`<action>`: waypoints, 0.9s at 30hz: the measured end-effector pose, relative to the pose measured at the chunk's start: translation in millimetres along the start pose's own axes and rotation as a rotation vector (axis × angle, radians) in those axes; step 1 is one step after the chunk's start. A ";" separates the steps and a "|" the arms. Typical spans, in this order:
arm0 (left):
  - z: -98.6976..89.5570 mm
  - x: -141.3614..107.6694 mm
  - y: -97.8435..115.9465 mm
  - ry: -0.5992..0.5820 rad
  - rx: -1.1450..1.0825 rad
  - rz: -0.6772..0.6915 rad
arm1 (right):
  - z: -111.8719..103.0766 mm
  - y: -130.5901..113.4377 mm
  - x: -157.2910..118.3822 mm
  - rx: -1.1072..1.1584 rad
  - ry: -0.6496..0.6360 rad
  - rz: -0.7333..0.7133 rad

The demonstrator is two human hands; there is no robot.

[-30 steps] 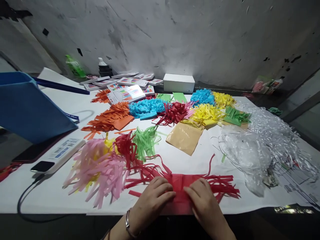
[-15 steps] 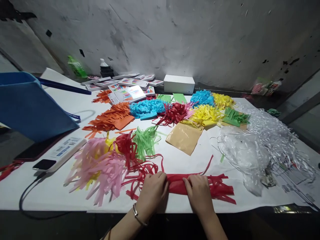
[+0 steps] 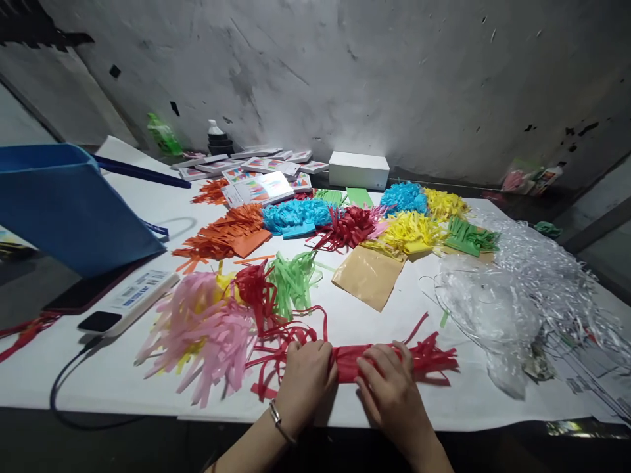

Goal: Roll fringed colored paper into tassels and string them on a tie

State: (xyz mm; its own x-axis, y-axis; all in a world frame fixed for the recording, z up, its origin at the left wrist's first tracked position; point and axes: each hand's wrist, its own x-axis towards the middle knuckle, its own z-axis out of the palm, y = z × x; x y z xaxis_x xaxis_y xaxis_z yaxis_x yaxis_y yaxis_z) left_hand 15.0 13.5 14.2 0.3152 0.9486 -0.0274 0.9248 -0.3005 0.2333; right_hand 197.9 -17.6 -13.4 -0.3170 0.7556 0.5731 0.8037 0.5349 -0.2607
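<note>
A red fringed paper tassel [image 3: 347, 363] lies across the front of the white table, its cut strips spreading out at both ends. My left hand [image 3: 308, 373] is closed around the left part of its plain middle band. On the right part, my right hand [image 3: 387, 381] rests with its fingers bent over the paper and the thumb on the near side. Pink tassel strips [image 3: 211, 335] lie just left of my left hand, with a red bunch [image 3: 254, 292] and a light green bunch [image 3: 293, 282] behind them.
Orange [image 3: 227, 230], blue [image 3: 298, 215] and yellow [image 3: 411, 231] tassels lie farther back, near a tan packet [image 3: 369, 276]. Clear plastic bags [image 3: 493, 309] cover the right side. A power bank [image 3: 131, 303] with a cable and a blue container [image 3: 73, 203] stand left. Behind is a white box [image 3: 358, 170].
My right hand has lifted its fingers and shifted their grip on the red tassel, now spread more over it. The tassel's right fringe has bunched upward. The view has tilted slightly.
</note>
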 end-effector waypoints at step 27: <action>-7.2 -7.2 -5.0 0.064 0.044 0.017 | 7.1 -1.5 2.5 -0.181 -0.094 0.313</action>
State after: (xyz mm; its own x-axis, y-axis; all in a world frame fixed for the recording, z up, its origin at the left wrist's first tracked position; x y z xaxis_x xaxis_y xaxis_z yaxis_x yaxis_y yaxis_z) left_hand 6.6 8.9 20.2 0.3180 0.9473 0.0392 0.9283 -0.3195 0.1901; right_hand 192.3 -13.8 -17.1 -0.0799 0.9078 0.4118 0.9423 0.2036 -0.2659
